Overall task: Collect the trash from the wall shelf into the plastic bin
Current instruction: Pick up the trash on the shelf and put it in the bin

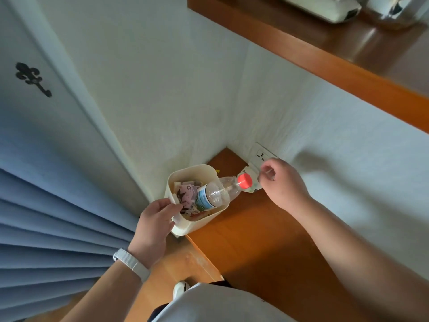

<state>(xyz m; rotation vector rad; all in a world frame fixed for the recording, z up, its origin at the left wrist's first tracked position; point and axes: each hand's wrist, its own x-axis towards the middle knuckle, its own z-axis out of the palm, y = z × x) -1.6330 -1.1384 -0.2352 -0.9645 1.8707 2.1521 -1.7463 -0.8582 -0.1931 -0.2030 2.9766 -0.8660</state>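
A cream plastic bin (210,171) is held tilted over the left end of the wooden wall shelf (255,235). My left hand (155,221) grips its near rim. Inside lie paper wrappers (185,194) and a clear plastic bottle (216,194) with a red cap (245,180) that sticks out over the rim. My right hand (282,182) is above the shelf's far corner by the wall, its fingers pinched on a white wrapper (251,188) that lies just behind the bottle cap.
A wall socket (262,155) sits low on the wall behind my right hand. A small yellow scrap (217,171) lies in the shelf corner. Blue curtains (46,228) hang to the left. A higher wooden shelf (348,66) runs across the top right.
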